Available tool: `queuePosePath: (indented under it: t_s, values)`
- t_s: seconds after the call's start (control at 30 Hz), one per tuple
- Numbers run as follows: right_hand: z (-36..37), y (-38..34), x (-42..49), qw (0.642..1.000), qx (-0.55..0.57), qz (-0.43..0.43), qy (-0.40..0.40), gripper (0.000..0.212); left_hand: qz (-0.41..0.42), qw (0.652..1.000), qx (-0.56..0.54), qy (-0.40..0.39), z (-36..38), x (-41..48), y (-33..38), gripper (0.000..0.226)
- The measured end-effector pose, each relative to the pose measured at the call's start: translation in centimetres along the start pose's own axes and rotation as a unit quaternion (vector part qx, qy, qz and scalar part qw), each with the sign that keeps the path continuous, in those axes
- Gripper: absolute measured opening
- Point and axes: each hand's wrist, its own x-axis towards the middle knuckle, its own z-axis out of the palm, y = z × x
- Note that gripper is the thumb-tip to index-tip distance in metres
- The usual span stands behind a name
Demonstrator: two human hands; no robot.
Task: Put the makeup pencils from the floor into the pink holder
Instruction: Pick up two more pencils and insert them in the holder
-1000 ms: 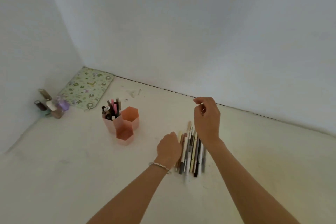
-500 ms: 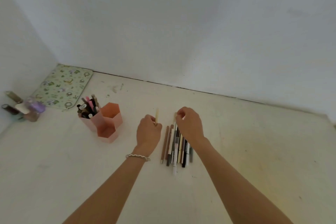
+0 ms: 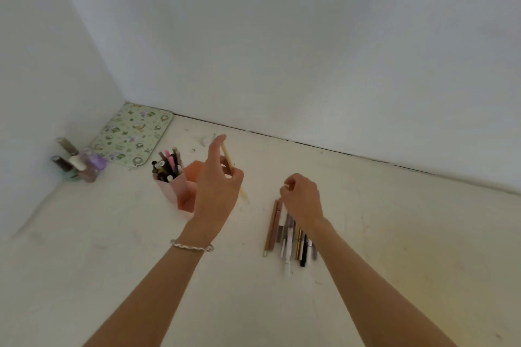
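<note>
Right beside the pink holder (image 3: 180, 191), on its right, the left hand (image 3: 217, 186) is up off the floor (image 3: 112, 276) with a cream pencil (image 3: 227, 158) pinched between thumb and fingers, so that grip is closed on it; the pencil tilts up and away from the holder, its lower end sticking out past the hand. The holder's left compartment is packed with pencils already (image 3: 167, 163) standing upright; the orange-pink compartment next to it is partly hidden by the hand. Further right of the holder, the rest of the makeup pencils (image 3: 290, 239) lie side by side on the floor; the right hand (image 3: 303, 200) sits curled over their far ends, fingertips down at them, but honestly can't tell if it's got one pinched. Left of the holder, against the wall, there's a bunch of small bottles (image 3: 79, 163) and a green patterned mat (image 3: 132, 135) behind.
</note>
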Motion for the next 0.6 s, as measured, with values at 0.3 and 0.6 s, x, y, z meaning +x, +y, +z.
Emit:
queuePosePath:
  t_s: [0.3, 0.6]
  values:
    - [-3.3, -7.5, 1.3, 0.968, 0.217, -0.071, 0.105, 0.009, 0.082, 0.978, 0.028, 0.19, -11.5, 3.5, -1.2, 0.036]
    - [-1.4, -11.1, -0.4, 0.954, 0.252, -0.14, 0.088, 0.012, 0.048, 0.976, -0.046, 0.207, -10.2, 3.4, -3.2, 0.034]
